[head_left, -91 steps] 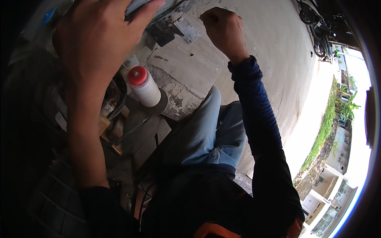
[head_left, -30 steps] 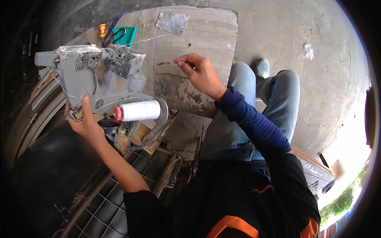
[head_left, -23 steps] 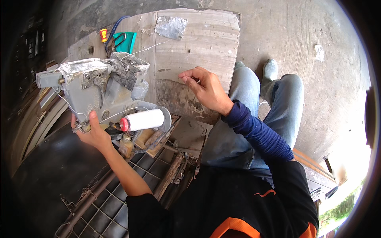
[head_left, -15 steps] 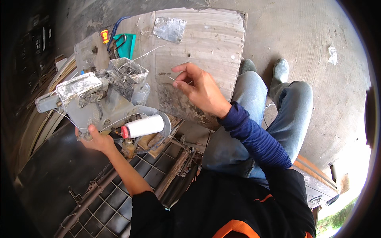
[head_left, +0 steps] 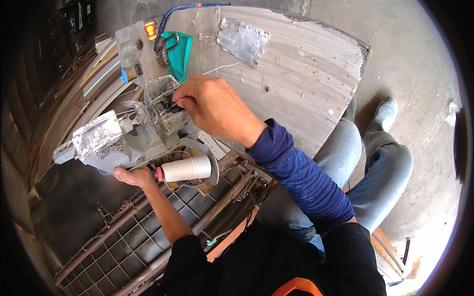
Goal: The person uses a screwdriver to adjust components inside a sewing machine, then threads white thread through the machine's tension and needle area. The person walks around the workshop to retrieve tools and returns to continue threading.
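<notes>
At left, the left hand grips the grey machine from beneath; the right hand pinches something in its upper part, above the white thread spool.

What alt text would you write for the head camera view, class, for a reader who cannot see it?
Seen from above, a person's left hand steadies a grey, grimy handheld sewing machine carrying a white thread spool, while the right hand reaches into its top. A worn wooden board lies beyond, and a wire grid below.
</notes>
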